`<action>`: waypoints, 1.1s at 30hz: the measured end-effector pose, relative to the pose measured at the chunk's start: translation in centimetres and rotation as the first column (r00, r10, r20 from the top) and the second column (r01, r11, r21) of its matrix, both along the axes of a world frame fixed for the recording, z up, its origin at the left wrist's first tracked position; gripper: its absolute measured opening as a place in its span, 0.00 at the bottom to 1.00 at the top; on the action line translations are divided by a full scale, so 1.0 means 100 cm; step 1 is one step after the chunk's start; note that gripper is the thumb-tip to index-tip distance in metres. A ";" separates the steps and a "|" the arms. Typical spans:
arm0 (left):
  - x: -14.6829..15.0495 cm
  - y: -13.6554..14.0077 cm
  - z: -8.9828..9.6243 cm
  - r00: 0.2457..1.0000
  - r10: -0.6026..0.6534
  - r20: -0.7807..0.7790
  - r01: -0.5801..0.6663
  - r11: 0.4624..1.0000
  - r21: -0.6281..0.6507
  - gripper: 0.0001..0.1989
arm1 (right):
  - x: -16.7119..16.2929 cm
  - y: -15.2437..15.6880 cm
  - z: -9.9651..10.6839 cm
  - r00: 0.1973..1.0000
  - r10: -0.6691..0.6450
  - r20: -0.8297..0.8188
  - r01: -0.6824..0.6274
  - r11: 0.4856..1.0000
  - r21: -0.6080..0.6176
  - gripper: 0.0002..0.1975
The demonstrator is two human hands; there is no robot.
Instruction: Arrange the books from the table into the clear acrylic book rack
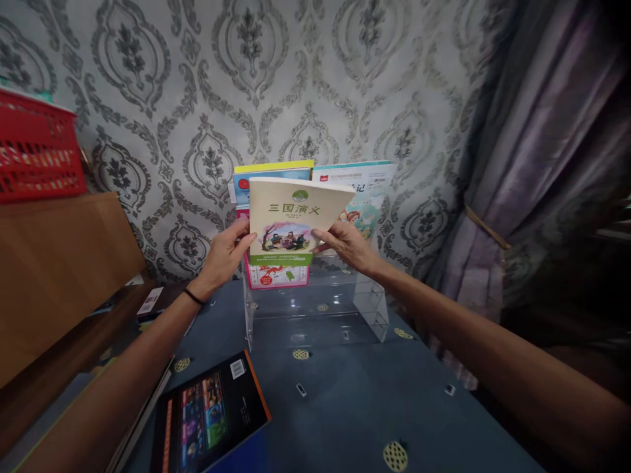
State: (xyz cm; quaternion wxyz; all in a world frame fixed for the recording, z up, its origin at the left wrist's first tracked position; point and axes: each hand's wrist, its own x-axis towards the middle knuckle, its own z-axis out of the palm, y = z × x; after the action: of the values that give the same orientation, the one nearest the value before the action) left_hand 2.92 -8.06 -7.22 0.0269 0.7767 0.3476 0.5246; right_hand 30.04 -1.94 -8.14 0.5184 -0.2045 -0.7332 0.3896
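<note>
Between my two hands is a cream-coloured book point(286, 213) with Chinese characters, a picture of seated figures and a green lower band, held upright with its cover towards me. My left hand point(224, 253) pinches its left edge, thumb on the cover. My right hand point(348, 244) grips the lower right side, its thumb on the cover too. Just behind stands a clear tiered rack point(305, 325). On it lean a pink book point(279, 276), a blue book with a yellow top edge point(273, 166) and a pale book with a teal top edge point(377, 187), partly hidden by the held book.
A black book with an orange spine point(221, 407) lies on the blue patterned cloth point(340, 401), near more books at the left. A cardboard box point(64, 263) bears a red basket point(37, 144). Patterned wall point(315, 79) stands behind; a tied curtain point(497, 197) hangs right.
</note>
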 end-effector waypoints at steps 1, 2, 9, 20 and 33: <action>0.004 0.000 0.002 1.000 -0.013 -0.007 0.013 1.000 0.005 0.11 | 0.004 0.000 0.005 1.000 -0.005 0.001 0.005 1.000 0.004 0.14; 0.009 0.000 0.003 1.000 -0.020 -0.010 0.020 1.000 0.012 0.11 | 0.009 -0.001 0.010 1.000 -0.016 -0.001 0.016 1.000 0.012 0.14; 0.052 0.008 0.007 0.998 -0.027 0.064 0.024 0.999 0.047 0.10 | 0.054 -0.005 0.032 0.994 -0.107 0.029 0.105 0.993 0.044 0.17; 0.123 0.021 -0.005 0.998 0.064 0.003 -0.064 0.996 0.068 0.04 | 0.116 0.007 0.006 0.969 -0.247 0.012 0.247 0.969 -0.005 0.23; 0.142 0.033 -0.003 0.961 0.255 -0.109 -0.248 0.966 0.070 0.04 | 0.130 0.027 -0.003 0.959 -0.282 0.031 0.282 0.959 0.009 0.24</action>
State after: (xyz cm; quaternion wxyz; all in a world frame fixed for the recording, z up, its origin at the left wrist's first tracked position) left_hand 17.14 -4.79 -7.50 -0.0820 0.7561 0.4295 0.4869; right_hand 43.02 0.77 -8.43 0.5572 -0.3121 -0.7057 0.3070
